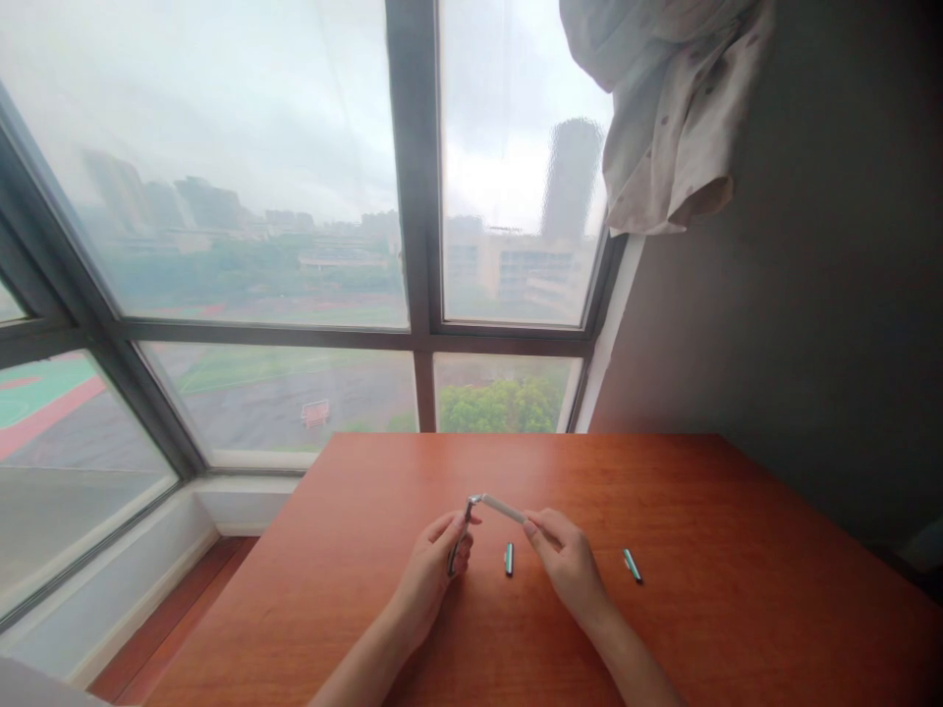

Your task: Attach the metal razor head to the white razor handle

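Note:
Over a reddish-brown wooden table, both of my hands hold one small razor-like tool. My left hand is closed around its dark head end. My right hand pinches the white handle, which slants up to the left toward the bend between the two parts. Between my hands, on the table, lies a small green and dark cartridge. A second one like it lies to the right of my right hand.
A large window with a dark frame stands behind the table, over a white sill. A grey wall runs along the right. A light cloth hangs at the top right.

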Demonstrator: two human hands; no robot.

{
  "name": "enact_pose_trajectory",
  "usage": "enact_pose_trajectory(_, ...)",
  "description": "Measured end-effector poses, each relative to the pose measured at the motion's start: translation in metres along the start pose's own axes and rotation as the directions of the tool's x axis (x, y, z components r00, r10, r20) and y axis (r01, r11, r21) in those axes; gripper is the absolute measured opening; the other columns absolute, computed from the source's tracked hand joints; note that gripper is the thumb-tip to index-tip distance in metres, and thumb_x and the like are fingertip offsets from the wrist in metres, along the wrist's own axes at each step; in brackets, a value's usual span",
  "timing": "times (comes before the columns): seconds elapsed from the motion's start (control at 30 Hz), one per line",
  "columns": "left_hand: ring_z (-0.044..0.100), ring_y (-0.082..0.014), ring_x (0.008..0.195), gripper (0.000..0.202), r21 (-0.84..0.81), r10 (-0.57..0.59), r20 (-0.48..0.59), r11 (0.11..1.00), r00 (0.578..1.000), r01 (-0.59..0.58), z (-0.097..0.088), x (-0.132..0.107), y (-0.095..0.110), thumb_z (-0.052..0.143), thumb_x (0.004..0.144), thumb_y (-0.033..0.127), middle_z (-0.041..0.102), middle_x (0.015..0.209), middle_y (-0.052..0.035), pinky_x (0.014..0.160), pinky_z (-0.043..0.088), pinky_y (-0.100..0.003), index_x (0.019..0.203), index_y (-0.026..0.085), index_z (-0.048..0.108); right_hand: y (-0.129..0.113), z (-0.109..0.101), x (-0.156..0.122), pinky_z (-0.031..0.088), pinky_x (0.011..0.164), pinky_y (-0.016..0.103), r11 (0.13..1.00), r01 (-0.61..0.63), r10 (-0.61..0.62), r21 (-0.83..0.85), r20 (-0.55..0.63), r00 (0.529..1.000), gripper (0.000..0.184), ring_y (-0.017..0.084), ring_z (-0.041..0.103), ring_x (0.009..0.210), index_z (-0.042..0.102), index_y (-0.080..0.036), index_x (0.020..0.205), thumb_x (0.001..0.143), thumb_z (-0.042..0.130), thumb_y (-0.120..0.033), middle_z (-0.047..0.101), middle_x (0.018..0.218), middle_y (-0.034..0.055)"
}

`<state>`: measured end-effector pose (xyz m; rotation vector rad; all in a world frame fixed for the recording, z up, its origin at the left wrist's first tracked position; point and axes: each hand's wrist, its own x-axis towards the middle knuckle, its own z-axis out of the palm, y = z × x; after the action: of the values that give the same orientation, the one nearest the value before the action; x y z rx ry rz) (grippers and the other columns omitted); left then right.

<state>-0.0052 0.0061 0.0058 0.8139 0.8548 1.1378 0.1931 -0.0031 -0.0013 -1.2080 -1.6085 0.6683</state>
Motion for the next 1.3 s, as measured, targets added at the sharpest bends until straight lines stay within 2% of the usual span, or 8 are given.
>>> enact_pose_trajectory(0.37, 0.028, -0.0053, 0.044, 0.040, -0.003, 0.004, 0.020, 1.000, 1.000, -0.004, -0.001, 0.000, -0.001, 0.070, 0.071, 0.051, 0.037, 0.050, 0.0073, 0.043, 0.019, -0.019, 0.083, 0.013, 0.065, -0.002, -0.003, 0.000, 0.043, 0.067, 0.026, 1.000, -0.027, 0.028, 0.011, -0.040, 0.999, 0.031, 0.020, 0.058, 0.076, 0.070, -0.017, 0.094, 0.090, 0.050, -0.041, 0.064, 0.080, 0.0057)
enact_pose_trajectory(0.5, 0.029, -0.0057, 0.044, 0.039, 0.016, -0.010, 0.034, 1.000, 0.999, 0.009, 0.000, 0.000, 0.001, 0.071, 0.070, 0.050, 0.038, 0.051, 0.0067, 0.043, 0.018, -0.019, 0.082, 0.013, 0.065, -0.008, -0.003, -0.001, 0.042, 0.065, 0.024, 0.998, -0.013, 0.013, 0.068, -0.002, 1.000, 0.031, 0.018, 0.057, 0.075, 0.070, -0.017, 0.093, 0.091, 0.049, -0.040, 0.063, 0.078, 0.0046)
enact_pose_trajectory(0.67, 0.029, -0.0062, 0.045, 0.040, 0.030, -0.026, 0.033, 0.999, 0.999, 0.025, 0.001, 0.000, 0.001, 0.071, 0.070, 0.050, 0.038, 0.051, 0.0065, 0.044, 0.019, -0.019, 0.082, 0.013, 0.064, -0.012, -0.003, -0.001, 0.042, 0.065, 0.024, 0.999, -0.002, 0.002, 0.050, 0.002, 1.000, 0.030, 0.017, 0.056, 0.072, 0.070, -0.017, 0.092, 0.090, 0.051, -0.039, 0.062, 0.076, 0.0038)
enact_pose_trajectory(1.07, 0.029, -0.0057, 0.044, 0.040, -0.001, -0.044, 0.027, 0.999, 0.999, 0.044, 0.005, -0.003, 0.005, 0.072, 0.068, 0.051, 0.038, 0.050, 0.0073, 0.044, 0.020, -0.019, 0.081, 0.014, 0.064, -0.006, -0.003, 0.001, 0.045, 0.066, 0.026, 1.000, -0.011, 0.011, 0.024, -0.026, 1.000, 0.041, 0.020, 0.058, 0.074, 0.072, -0.017, 0.092, 0.088, 0.049, -0.050, 0.065, 0.077, 0.0065)
enact_pose_trajectory(1.3, 0.030, -0.0058, 0.043, 0.041, 0.021, -0.023, 0.005, 1.000, 1.000, 0.022, 0.002, 0.000, 0.000, 0.070, 0.069, 0.053, 0.038, 0.049, 0.0074, 0.044, 0.020, -0.019, 0.082, 0.014, 0.064, -0.008, -0.004, 0.000, 0.044, 0.065, 0.025, 0.999, 0.000, 0.002, 0.052, -0.038, 0.999, 0.035, 0.019, 0.059, 0.074, 0.072, -0.017, 0.092, 0.089, 0.050, -0.045, 0.065, 0.077, 0.0049)
